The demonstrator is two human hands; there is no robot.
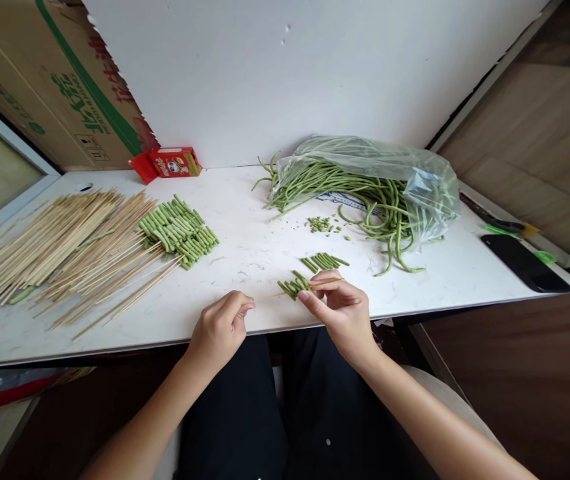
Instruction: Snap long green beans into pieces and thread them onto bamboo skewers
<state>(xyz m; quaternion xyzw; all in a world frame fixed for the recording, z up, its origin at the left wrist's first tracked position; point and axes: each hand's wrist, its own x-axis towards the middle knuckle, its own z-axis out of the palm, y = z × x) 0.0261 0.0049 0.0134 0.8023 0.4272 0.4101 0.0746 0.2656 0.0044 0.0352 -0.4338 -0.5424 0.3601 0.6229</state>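
My right hand (342,310) is closed around a thin bamboo skewer (332,285) near the table's front edge. Several cut green bean pieces (292,287) are threaded crosswise on it, side by side, and the skewer's bare tip points left. To the left of that tip, my left hand (222,323) is curled with thumb and fingers pinched together; whatever it may hold is hidden. Just beyond my right hand lies a short row of loose bean pieces (327,261). At left, finished-looking bean skewers (179,230) are stacked, their sticks pointing toward the lower left.
Bare bamboo skewers (39,247) lie in a heap at far left. A clear plastic bag (429,193) of long green beans (335,180) rests at back right, with bean scraps (321,225) before it. A red packet (177,162) stands behind; a black phone (525,263) lies right.
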